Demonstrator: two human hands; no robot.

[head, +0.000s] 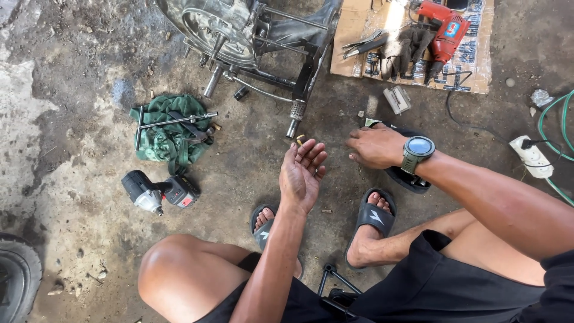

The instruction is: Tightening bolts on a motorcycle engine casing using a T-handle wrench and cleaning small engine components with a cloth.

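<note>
My left hand (302, 173) is held above the concrete floor with its palm up, fingers apart, and nothing in it. My right hand (373, 146), with a green watch (417, 149) on its wrist, is knuckles-up with bent fingers touching the floor; whether it holds anything is hidden. A small brass-coloured piece (300, 139) lies on the floor just beyond my left fingertips. Directly ahead stands a motorcycle engine and frame (227, 30), its exhaust stub (295, 116) pointing toward my hands.
A green cloth (167, 140) with a T-wrench (179, 119) and a cordless impact driver (158, 192) lie at left. Cardboard (353, 36) at the back right holds pliers, gloves (406, 51) and a red drill (445, 30). A power strip (532, 157) and green hose (553, 119) are at right; a tyre (18, 275) is at bottom left.
</note>
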